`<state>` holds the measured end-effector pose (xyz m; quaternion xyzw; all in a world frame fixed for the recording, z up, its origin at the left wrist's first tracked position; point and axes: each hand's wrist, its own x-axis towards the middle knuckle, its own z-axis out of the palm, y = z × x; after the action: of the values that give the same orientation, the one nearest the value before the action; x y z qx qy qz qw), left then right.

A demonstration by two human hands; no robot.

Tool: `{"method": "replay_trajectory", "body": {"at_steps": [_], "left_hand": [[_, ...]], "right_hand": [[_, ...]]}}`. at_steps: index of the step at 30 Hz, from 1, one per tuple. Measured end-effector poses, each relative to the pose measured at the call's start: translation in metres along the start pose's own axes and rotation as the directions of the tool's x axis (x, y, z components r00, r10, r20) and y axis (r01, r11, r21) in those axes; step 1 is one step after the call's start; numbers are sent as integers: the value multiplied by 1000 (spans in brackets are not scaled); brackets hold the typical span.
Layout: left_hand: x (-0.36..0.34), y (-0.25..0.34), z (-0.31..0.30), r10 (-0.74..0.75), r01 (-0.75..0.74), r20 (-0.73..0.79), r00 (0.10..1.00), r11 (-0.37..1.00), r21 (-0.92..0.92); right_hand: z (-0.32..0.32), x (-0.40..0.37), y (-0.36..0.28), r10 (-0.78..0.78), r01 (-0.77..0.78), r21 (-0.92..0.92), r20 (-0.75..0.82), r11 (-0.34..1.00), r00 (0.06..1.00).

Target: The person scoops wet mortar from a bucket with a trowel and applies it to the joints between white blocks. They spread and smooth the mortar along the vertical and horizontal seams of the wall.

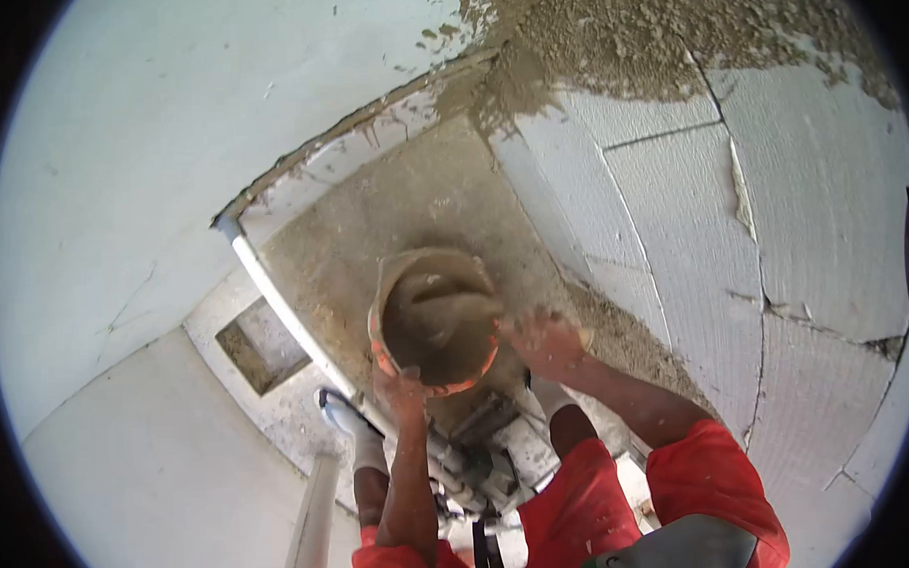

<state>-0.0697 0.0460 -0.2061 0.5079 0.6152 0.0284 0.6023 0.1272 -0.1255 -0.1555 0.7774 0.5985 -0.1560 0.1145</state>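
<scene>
An orange bucket (377, 332) of wet grey-brown mortar (438, 325) stands on the rough floor in front of me. My left hand (400, 388) is closed on its near left rim. Just right of the bucket is my right hand (545, 343), blurred and curled. A small tan piece (587, 336) shows beside its fingers, perhaps a handle; the rest of whatever it grips is hidden. The mortar's surface is smeared and uneven.
White boards (682, 206) line the right wall, with coarse mortar (686, 26) spread across their top. A white pipe (275, 295) runs left of the bucket, near a square floor recess (261, 346). Grey equipment (491, 473) sits between my legs.
</scene>
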Motion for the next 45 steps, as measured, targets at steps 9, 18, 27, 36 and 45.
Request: {"method": "replay_trajectory", "body": {"at_steps": [9, 18, 27, 36, 45], "left_hand": [[-73, 98, -31, 312, -337, 140, 940, 916, 219], [-105, 133, -76, 581, -594, 135, 803, 757, 273], [-126, 156, -134, 234, -229, 50, 971, 969, -93], [-104, 131, -189, 110, -121, -54, 992, 951, -284], [-134, 120, -260, 193, -300, -313, 930, 890, -342]], "right_hand": [[-52, 17, 2, -11, -17, 90, 300, 996, 954], [-44, -18, -44, -129, 3, 487, 227, 873, 965], [-84, -18, -84, 1, 50, 462, -110, 885, 994], [-151, 11, -105, -135, 212, 449, -198, 868, 971], [-210, 25, -121, -235, 125, 901, -26, 416, 972]]}}
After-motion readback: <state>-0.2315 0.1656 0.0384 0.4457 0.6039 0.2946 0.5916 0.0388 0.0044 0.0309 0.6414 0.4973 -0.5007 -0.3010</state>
